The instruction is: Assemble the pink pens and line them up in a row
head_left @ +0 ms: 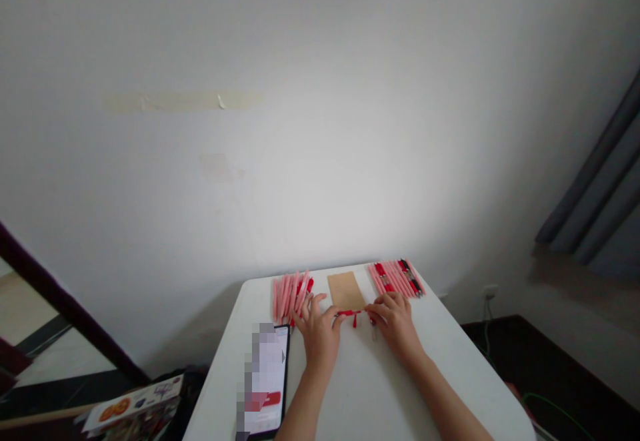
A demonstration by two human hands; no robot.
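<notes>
A slim red pen (349, 312) lies level between my two hands, over the near edge of a brown paper sheet (345, 289). My left hand (319, 333) pinches its left end between thumb and forefinger, the other fingers spread. My right hand (394, 321) is closed at its right end, with the fingertips pressed together. Just below the pen is a small red piece (355, 321), perhaps a cap. A small clear piece (374, 335) shows under my right hand. Pink pens (285, 296), some with red parts, lie beyond my left hand.
More pink, red and black pens (397, 277) lie in a row at the back right of the white table (380, 394). A phone (265, 381) with a lit screen lies left of my left forearm. The wall (320, 161) stands behind the table.
</notes>
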